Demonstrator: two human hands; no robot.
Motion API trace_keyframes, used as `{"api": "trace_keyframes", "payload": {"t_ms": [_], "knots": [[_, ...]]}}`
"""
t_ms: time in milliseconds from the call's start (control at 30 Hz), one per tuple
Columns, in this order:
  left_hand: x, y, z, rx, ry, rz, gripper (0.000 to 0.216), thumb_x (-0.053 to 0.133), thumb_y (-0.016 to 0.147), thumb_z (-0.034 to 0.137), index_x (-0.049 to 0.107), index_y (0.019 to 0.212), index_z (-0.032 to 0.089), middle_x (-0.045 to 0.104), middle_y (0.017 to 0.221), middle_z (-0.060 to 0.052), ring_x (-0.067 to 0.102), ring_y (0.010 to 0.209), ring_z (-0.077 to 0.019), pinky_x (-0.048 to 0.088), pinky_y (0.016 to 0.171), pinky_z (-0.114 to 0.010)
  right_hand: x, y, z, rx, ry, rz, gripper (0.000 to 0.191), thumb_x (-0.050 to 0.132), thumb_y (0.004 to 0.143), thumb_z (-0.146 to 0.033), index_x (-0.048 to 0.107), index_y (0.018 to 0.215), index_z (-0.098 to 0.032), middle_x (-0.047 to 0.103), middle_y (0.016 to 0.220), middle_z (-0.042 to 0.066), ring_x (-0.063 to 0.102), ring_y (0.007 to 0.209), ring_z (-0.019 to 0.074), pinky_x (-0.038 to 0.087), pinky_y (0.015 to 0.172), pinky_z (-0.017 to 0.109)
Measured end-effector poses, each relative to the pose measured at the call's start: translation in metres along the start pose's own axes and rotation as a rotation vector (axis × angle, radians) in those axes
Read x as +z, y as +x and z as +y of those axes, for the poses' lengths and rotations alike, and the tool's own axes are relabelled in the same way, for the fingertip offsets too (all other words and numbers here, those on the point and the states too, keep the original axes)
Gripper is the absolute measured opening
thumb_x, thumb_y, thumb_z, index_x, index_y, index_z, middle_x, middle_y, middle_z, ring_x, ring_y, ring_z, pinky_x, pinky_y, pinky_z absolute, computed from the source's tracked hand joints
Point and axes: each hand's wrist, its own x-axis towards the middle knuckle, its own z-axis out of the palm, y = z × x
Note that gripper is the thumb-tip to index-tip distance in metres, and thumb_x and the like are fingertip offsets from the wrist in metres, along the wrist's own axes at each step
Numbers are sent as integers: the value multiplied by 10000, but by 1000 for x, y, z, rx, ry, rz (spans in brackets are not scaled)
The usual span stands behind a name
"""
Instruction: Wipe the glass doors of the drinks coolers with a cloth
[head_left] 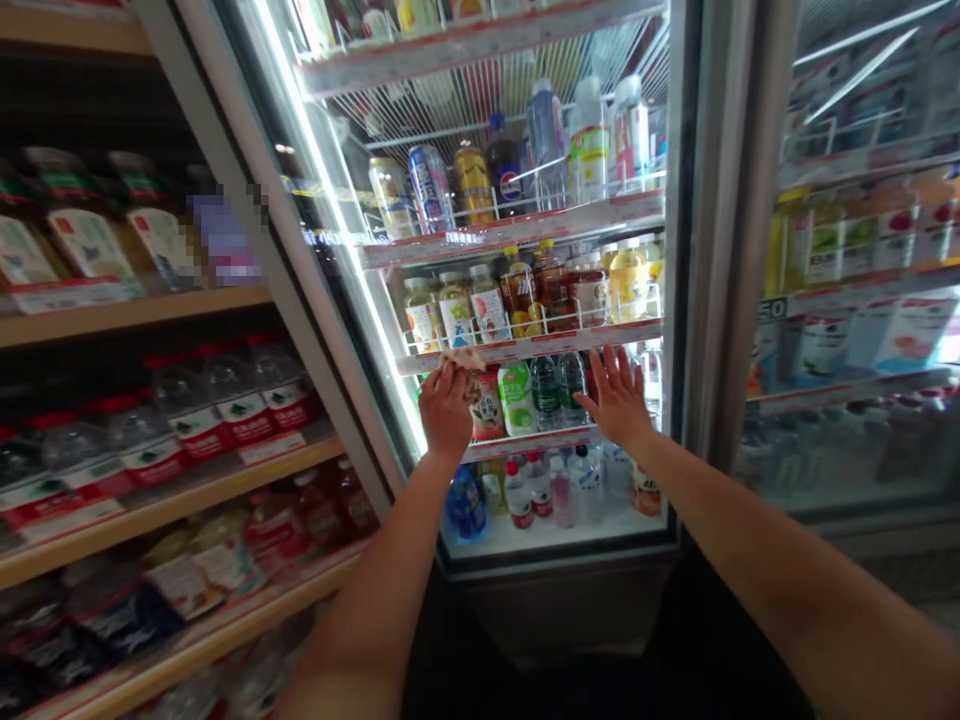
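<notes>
A crumpled, light patterned cloth (466, 366) is bunched in my left hand (447, 408), whose fingers are closed around it. That hand is in front of the left part of the drinks fridge (555, 580), level with the lower shelves. My right hand (619, 398) is held up with its fingers spread, palm toward the fridge, and nothing in it. It looks pressed to the glass door, though I cannot be sure of the contact. Between the hands, a green-labelled bottle (516, 396) and dark green bottles (546, 390) show on a shelf.
Wooden shelves (225, 487) with red-capped bottles (217, 385) stand close on the left. Cans (430, 190) and juice bottles (454, 312) fill the fridge's wire-fronted shelves. To the right, past a metal frame (739, 240), is another drinks fridge (862, 385).
</notes>
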Motion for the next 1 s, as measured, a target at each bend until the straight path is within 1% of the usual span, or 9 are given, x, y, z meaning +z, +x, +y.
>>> {"api": "trace_keyframes", "payload": {"t_ms": [133,233,367,433,600,667,767,833,1000], "knots": [[2,2,9,22,0,-28,349,485,920,148,674,1209,196,616,1382,-113,530,1254,-291,467,1046,-488,-2,0,-1,4,-6,-8,902,460,985,-533,-162,1586,-276,49,1700,101,74,1563,321,138,1225,622],[3,6,11,30,-7,-45,343,512,911,154,680,1202,222,629,1372,-85,543,1237,-286,466,1046,-484,-2,-1,-2,10,-9,-13,892,461,986,-532,-136,1595,-270,72,1698,100,71,1564,314,143,1227,613],[5,13,11,-26,-14,-26,356,475,934,168,663,1235,197,610,1389,-124,527,1262,-301,447,1062,-515,-2,-1,-1,9,2,-5,878,456,987,-538,-109,1603,-268,89,1697,99,66,1566,302,127,1236,600],[6,13,15,-36,-25,-41,366,455,946,177,654,1252,203,598,1402,-131,514,1286,-299,438,1072,-524,-1,-1,-1,6,11,1,876,454,988,-538,-108,1604,-270,89,1697,102,62,1566,303,119,1236,605],[6,6,26,18,-53,-111,342,499,931,197,678,1215,261,623,1387,-68,526,1284,-272,433,1093,-487,-1,-2,-1,-5,32,2,872,444,990,-532,-121,1602,-272,77,1697,115,71,1564,318,116,1227,628],[6,9,27,0,-52,-103,341,485,941,203,680,1217,253,621,1388,-75,525,1285,-269,423,1101,-480,-1,-2,-1,-7,34,-3,863,431,994,-533,-121,1602,-269,74,1697,115,78,1563,321,120,1225,628],[7,17,29,-57,-38,-70,364,433,967,208,666,1244,232,590,1423,-99,506,1300,-284,406,1106,-516,-1,-2,-1,-5,28,-3,851,418,997,-534,-115,1604,-265,71,1698,109,76,1563,318,115,1227,624],[8,19,31,-69,-33,-68,367,434,970,217,657,1263,227,574,1439,-108,494,1311,-297,407,1097,-535,-2,-2,-1,-5,26,0,859,426,995,-531,-120,1603,-266,71,1699,106,70,1564,315,112,1228,624],[9,12,38,9,-54,-139,342,514,943,220,673,1242,261,607,1409,-76,514,1302,-274,425,1081,-475,-2,-2,-2,-6,24,5,882,450,991,-521,-139,1597,-269,80,1697,110,52,1566,311,124,1224,631]]}}
